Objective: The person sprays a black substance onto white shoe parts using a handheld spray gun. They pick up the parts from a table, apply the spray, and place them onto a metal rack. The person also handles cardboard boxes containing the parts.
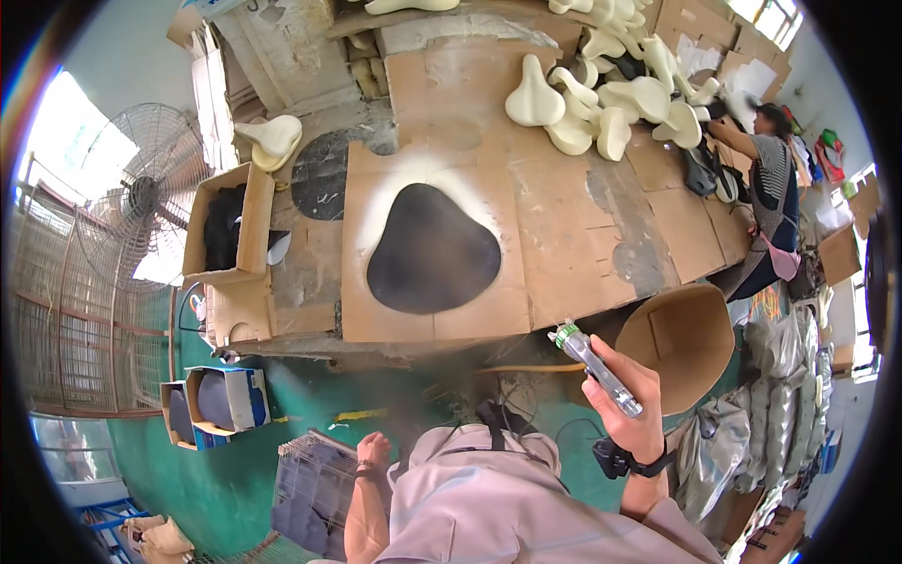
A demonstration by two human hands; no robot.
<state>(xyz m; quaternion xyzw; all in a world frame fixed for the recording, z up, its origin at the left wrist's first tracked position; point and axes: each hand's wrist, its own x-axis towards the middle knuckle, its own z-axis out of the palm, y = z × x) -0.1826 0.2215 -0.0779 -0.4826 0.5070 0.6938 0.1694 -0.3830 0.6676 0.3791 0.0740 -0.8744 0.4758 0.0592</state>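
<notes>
One black pad lies flat on the cardboard-covered worktop, rounded and pear-shaped, matte, ringed by a pale whitish halo on the board. Right hand is up by the worktop's near edge, grip clamped round a slim grey spray tool with a green tip, nozzle angled up and left toward the pad but well short of it. Left hand hangs low by the hip, just above a wire basket; whether its grip is closed or loose, I cannot tell. Cream foam shapes are heaped at the far end, where another person works. Left of the pad, an open box holds dark pieces.
</notes>
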